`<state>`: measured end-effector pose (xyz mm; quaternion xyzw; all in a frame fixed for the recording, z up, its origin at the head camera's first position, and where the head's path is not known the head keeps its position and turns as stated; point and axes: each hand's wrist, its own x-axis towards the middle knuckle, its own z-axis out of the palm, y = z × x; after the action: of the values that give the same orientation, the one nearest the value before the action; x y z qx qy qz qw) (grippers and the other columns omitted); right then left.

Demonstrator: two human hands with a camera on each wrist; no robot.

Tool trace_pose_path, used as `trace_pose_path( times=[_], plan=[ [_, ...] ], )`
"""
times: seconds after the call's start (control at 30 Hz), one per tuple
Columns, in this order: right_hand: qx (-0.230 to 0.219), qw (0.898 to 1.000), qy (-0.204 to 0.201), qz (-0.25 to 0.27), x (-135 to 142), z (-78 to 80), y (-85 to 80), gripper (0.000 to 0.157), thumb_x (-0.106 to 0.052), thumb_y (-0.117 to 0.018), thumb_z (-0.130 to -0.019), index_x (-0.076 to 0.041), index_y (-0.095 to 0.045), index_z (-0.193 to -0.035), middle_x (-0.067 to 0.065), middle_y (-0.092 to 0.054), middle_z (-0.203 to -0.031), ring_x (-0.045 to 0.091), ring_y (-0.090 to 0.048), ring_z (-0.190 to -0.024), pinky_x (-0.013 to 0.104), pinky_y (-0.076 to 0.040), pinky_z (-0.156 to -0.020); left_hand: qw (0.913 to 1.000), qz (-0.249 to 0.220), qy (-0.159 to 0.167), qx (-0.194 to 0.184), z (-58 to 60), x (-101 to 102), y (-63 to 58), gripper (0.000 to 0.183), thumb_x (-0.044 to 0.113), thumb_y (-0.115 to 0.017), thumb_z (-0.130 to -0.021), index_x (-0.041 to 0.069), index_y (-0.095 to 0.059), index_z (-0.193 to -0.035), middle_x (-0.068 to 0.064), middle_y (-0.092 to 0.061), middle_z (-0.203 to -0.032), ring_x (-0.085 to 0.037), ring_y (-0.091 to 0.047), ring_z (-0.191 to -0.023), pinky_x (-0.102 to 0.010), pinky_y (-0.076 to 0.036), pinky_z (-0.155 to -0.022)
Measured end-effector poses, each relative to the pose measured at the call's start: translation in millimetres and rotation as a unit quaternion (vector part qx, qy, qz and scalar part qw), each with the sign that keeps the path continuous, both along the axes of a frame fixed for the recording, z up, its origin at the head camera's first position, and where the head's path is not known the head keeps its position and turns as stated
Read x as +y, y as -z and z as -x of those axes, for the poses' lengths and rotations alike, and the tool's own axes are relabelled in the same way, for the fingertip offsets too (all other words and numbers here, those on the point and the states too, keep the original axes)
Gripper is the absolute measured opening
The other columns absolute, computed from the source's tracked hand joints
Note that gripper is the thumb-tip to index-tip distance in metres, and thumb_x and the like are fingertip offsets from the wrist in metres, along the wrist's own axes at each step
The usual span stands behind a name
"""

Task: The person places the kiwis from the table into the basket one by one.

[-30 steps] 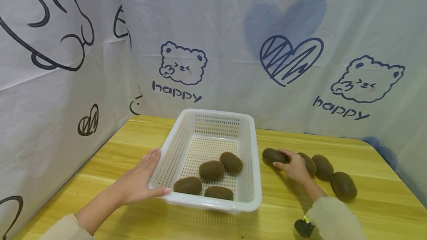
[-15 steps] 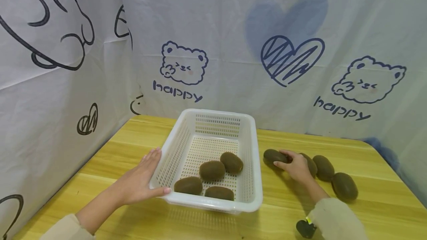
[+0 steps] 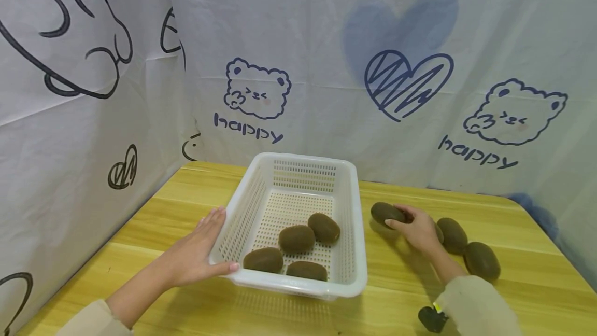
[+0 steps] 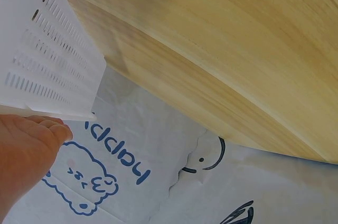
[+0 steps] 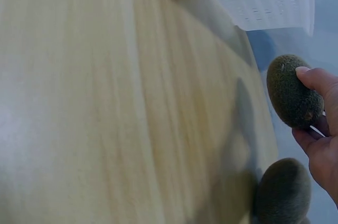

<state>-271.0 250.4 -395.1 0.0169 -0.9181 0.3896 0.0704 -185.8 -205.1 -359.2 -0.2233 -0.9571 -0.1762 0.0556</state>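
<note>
Raised slightly and shifted a touch to the right since half a second ago, one brown kiwi (image 3: 385,213) is pinched between thumb and fingers of the right hand (image 3: 418,228), just above the table and to the right of the basket. That forearm slants up and leftward from a cream sleeve (image 3: 482,307), beside which sits a dark object (image 3: 432,319). The left hand (image 3: 198,255) grasps nothing: its fingers lie extended along the white basket's (image 3: 303,285) left side, thumb over the near corner. Four kiwis (image 3: 297,239) rest inside; three more (image 3: 482,261) lie on the table, one partly behind the right hand. Yellow wood grain streaks the table (image 3: 200,196), and pale cloth (image 3: 326,30) printed with hearts, bears and "happy" hangs behind and at left.
</note>
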Motion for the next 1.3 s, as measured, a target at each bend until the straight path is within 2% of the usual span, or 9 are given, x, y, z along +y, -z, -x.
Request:
trace_pose_path(
  times=[0.2,0.5,0.9,0.97,1.1,1.3],
  plan=[
    [0.002,1.000,0.006,0.002,-2,-0.7,-10.8,0.059,-0.033,-0.065,-0.086,-0.002,-0.049,-0.133,0.025,-0.052,-0.130,0.037,-0.053,-0.114,0.046,-0.049,-0.092,1.0000,0.000,0.000,-0.002,0.0,-1,0.0,0.106,0.060,-0.060,-0.077,-0.008,-0.016,-0.145,-0.025,-0.015,-0.152,-0.042,-0.016,-0.140,-0.054,-0.021,-0.113],
    [0.037,0.999,0.008,0.010,-4,1.4,-28.3,0.058,-0.028,-0.067,-0.085,0.002,-0.049,-0.131,0.027,-0.056,-0.124,0.038,-0.057,-0.109,0.041,-0.053,-0.086,1.0000,-0.002,-0.001,-0.002,-0.7,0,-1.1,0.106,0.060,-0.061,-0.076,-0.009,-0.018,-0.144,-0.026,-0.016,-0.152,-0.042,-0.016,-0.140,-0.054,-0.021,-0.113],
    [0.058,0.998,0.007,0.034,-11,4.2,-51.1,0.057,-0.025,-0.065,-0.086,0.003,-0.047,-0.133,0.027,-0.053,-0.128,0.038,-0.055,-0.113,0.045,-0.051,-0.091,1.0000,-0.001,0.002,-0.004,-0.4,1,-2.0,0.106,0.061,-0.060,-0.077,-0.009,-0.017,-0.144,-0.026,-0.016,-0.152,-0.043,-0.016,-0.140,-0.054,-0.021,-0.113],
    [0.063,0.997,0.003,0.037,-15,4.2,-54.8,0.057,-0.025,-0.065,-0.086,0.003,-0.047,-0.132,0.027,-0.053,-0.128,0.037,-0.056,-0.113,0.040,-0.052,-0.090,1.0000,-0.001,0.002,-0.003,-0.5,0,-2.1,0.106,0.062,-0.059,-0.077,-0.009,-0.017,-0.144,-0.026,-0.016,-0.152,-0.042,-0.016,-0.140,-0.054,-0.021,-0.113],
    [0.070,0.996,-0.008,0.061,-24,5.1,-61.0,0.055,-0.024,-0.066,-0.086,0.004,-0.049,-0.130,0.026,-0.055,-0.126,0.035,-0.057,-0.112,0.018,-0.051,-0.081,1.0000,0.000,0.001,-0.002,-0.9,0,-2.0,0.107,0.063,-0.059,-0.076,-0.008,-0.017,-0.144,-0.025,-0.016,-0.152,-0.042,-0.016,-0.140,-0.054,-0.022,-0.113],
    [0.067,0.994,-0.034,0.083,-41,4.2,-69.2,0.054,-0.020,-0.066,-0.085,0.003,-0.049,-0.131,0.025,-0.056,-0.126,0.034,-0.058,-0.110,0.018,-0.052,-0.080,1.0000,-0.001,0.000,-0.004,-0.8,0,-2.0,0.106,0.062,-0.059,-0.077,-0.009,-0.017,-0.144,-0.026,-0.016,-0.152,-0.042,-0.016,-0.140,-0.054,-0.021,-0.113]
  ],
)
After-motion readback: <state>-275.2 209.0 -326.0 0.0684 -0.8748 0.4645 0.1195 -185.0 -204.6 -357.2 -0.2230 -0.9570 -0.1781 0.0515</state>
